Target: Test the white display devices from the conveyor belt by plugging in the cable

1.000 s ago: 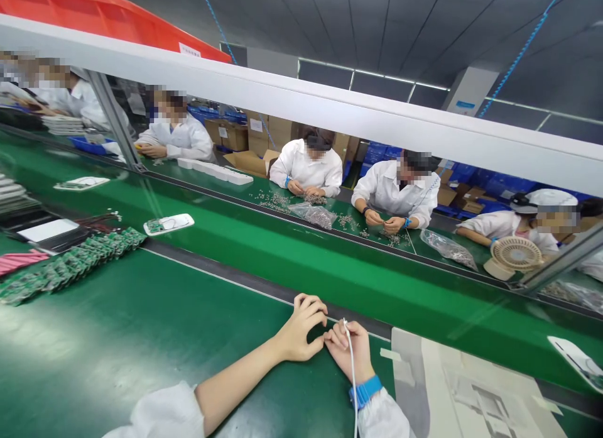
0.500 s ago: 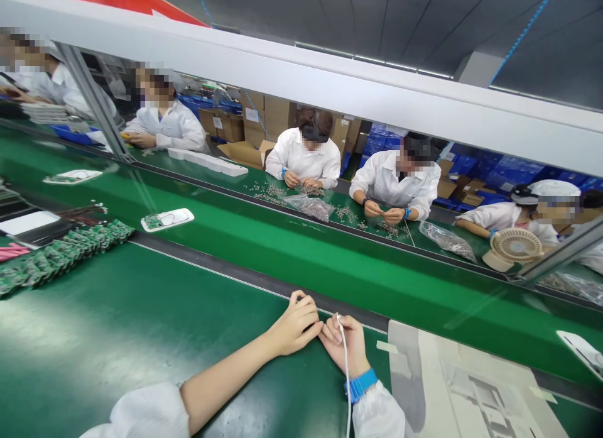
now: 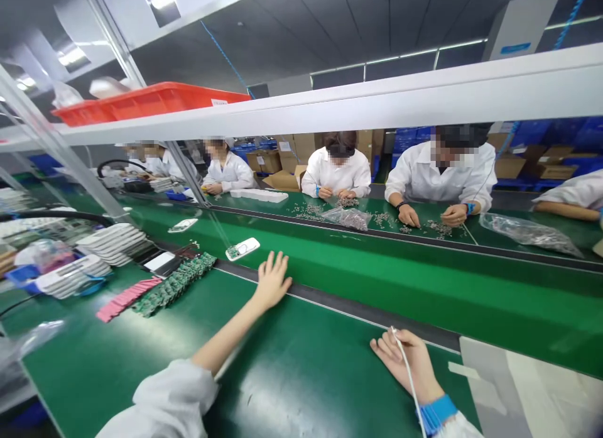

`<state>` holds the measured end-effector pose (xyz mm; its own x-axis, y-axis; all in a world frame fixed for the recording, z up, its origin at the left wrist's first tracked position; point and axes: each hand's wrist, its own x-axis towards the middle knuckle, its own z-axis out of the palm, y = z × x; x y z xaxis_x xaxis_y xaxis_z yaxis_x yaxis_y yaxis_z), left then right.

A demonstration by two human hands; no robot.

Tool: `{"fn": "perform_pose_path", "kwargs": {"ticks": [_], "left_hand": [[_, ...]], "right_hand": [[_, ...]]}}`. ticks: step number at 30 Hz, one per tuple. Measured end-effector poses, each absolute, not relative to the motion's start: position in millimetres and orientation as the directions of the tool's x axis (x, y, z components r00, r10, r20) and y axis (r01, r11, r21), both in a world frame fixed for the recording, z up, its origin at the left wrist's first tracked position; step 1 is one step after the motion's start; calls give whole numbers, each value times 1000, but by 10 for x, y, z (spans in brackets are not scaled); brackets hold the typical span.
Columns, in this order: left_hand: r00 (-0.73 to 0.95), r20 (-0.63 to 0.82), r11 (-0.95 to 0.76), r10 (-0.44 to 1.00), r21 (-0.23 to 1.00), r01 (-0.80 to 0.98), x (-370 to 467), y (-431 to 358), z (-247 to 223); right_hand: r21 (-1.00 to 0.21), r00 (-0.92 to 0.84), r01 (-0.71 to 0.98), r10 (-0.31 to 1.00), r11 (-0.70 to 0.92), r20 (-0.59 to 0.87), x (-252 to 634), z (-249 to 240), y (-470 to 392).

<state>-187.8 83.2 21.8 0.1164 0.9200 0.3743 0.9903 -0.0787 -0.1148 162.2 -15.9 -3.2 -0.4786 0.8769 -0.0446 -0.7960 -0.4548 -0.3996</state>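
Observation:
My left hand point(image 3: 272, 281) reaches forward over the dark edge strip of the bench, fingers apart and holding nothing. Just beyond its fingertips lies a white plastic shell point(image 3: 243, 249) with a small green circuit board and wires in it, on the green conveyor belt. Lower right, my right hand point(image 3: 411, 361) is closed on a thin white cable point(image 3: 406, 361) near its tip. The cable hangs down past a blue wrist strap point(image 3: 437, 415) and leaves the bottom of the view. Whatever is at the cable's tip is too small to make out.
Green circuit boards point(image 3: 176, 286) lie in a row beside pink strips point(image 3: 127, 298) on the left. White shells point(image 3: 113, 242) are stacked behind them. Another shell point(image 3: 183, 225) rests farther along the belt. A taped sheet point(image 3: 499, 388) covers the right side. Co-workers sit across the belt.
My left hand has left my right hand and stretched forward and left, its fingers opening toward the shell. My right hand still holds the cable. The view has turned left.

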Motion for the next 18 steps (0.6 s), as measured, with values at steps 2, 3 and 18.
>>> {"fn": "perform_pose_path", "kwargs": {"ticks": [2, 3, 18], "left_hand": [[-61, 288, 106, 956, -145, 984, -2445, 1099, 258], [-100, 269, 145, 958, -155, 977, -2705, 1216, 285], [-179, -48, 167, 983, -188, 968, -3867, 1883, 268]], "right_hand": [[-392, -482, -795, 875, -462, -54, 1632, -35, -164], [-388, -483, -796, 874, -464, -55, 1636, -39, -164], [-447, -442, -776, 889, -445, -118, 1629, -44, -129]]}}
